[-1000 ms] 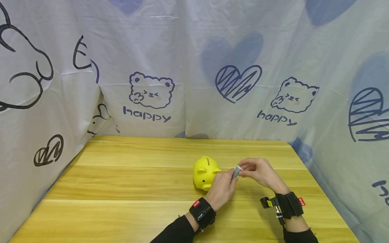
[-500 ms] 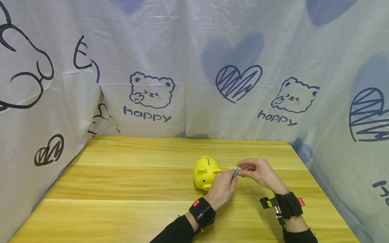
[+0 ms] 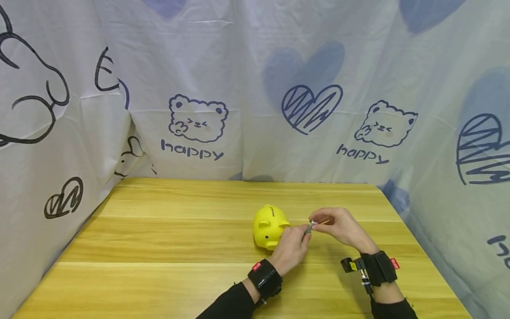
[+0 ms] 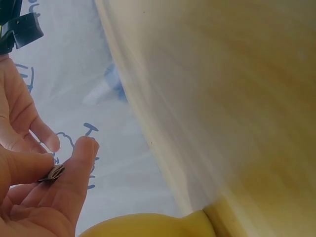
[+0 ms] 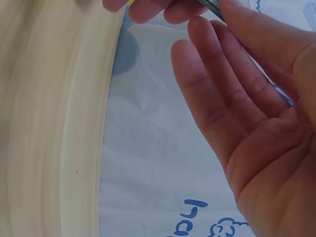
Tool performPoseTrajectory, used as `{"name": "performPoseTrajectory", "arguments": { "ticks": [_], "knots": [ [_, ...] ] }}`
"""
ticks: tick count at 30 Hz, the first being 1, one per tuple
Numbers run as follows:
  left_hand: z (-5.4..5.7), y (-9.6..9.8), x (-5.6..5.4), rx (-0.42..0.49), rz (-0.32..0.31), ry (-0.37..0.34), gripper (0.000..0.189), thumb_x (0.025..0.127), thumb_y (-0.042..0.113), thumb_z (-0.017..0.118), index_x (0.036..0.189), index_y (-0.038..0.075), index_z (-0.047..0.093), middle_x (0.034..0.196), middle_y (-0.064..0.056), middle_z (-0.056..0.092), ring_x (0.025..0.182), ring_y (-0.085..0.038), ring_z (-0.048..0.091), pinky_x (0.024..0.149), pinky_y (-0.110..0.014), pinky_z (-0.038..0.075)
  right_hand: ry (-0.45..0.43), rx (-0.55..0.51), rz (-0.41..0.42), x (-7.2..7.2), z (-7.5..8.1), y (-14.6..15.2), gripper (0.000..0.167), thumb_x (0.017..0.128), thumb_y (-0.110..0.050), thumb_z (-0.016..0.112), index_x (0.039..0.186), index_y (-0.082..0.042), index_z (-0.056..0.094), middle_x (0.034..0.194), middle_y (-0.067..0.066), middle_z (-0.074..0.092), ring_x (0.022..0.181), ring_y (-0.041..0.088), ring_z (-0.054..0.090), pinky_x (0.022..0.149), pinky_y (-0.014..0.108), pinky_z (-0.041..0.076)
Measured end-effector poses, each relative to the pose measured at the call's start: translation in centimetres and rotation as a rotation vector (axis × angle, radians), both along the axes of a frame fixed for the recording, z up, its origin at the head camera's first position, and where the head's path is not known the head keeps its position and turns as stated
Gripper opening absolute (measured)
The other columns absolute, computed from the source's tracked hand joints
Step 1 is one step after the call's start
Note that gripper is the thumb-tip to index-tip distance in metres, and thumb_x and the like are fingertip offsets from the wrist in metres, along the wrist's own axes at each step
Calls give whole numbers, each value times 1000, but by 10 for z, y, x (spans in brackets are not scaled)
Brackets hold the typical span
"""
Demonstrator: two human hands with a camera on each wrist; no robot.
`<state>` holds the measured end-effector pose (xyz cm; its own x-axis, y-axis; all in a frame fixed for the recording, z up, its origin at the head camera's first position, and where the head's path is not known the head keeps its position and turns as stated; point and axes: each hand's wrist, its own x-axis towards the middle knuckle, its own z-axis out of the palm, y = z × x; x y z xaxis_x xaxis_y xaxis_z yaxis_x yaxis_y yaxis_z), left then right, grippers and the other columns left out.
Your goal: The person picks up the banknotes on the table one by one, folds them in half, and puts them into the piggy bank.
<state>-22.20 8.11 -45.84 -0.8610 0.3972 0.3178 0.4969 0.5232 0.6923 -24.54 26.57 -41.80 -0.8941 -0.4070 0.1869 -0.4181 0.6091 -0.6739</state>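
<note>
What looks like a small folded banknote (image 3: 308,228), grey-green with a whitish end, is held between both hands. My left hand (image 3: 290,249) pinches its lower end between thumb and forefinger. In the left wrist view the layered end of the banknote (image 4: 55,172) shows between them. The thumb and fingertips of my right hand (image 3: 338,226) pinch the upper end. Only a dark edge of the banknote (image 5: 213,8) appears in the right wrist view, where the other right fingers are extended. Just left of the hands stands a yellow piggy bank (image 3: 266,225), partly hidden by my left hand.
The piggy bank has a dark slot (image 3: 272,211) on its top. A wood-grain table (image 3: 159,239) lies beneath everything. Printed cloth (image 3: 255,146) hangs behind it and at both sides. Each wrist wears a black camera strap (image 3: 265,280).
The banknote showed a broader grey face a second ago and now looks narrower. The right fingertips have shifted slightly left and down around it. The left hand and piggy bank have hardly moved.
</note>
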Motion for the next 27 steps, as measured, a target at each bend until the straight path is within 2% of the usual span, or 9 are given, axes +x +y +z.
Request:
{"name": "performPoseTrajectory", "arguments": {
  "ticks": [7, 14, 21, 27],
  "knots": [
    [-1, -1, -1, 13, -25, -3, 16, 100, 8, 54, 89, 5, 65, 64, 6, 50, 49, 1, 39, 43, -14, 33, 7, 14, 16, -1, 0, 0, 11, 88, -17, 74, 99, -20, 73, 97, -3, 72, 90, 13, 68, 78, 28, 56],
    [-1, -1, 0, 11, -33, 19, 14, 100, 7, 54, 92, 5, 66, 73, 1, 63, 53, 2, 43, 47, -12, 37, -21, 17, 11, -1, 1, -1, 4, 90, -24, 72, 93, -24, 69, 94, -7, 70, 90, 12, 67, 77, 30, 55],
    [0, -1, 1, 22, -34, -13, 18, 101, 12, 54, 92, 3, 66, 62, 7, 46, 48, 1, 38, 43, -13, 33, -30, 25, -22, 0, 1, -1, 5, 90, -25, 72, 93, -22, 68, 89, -7, 69, 85, 11, 65, 75, 30, 54],
    [-1, 0, 1, 16, -17, 6, 15, 100, 14, 56, 92, 7, 66, 59, 8, 44, 47, 1, 38, 42, -14, 33, -62, 6, -38, 0, 2, -2, 7, 90, -24, 72, 91, -19, 66, 84, -4, 69, 78, 15, 65, 67, 29, 53]
  ]
}}
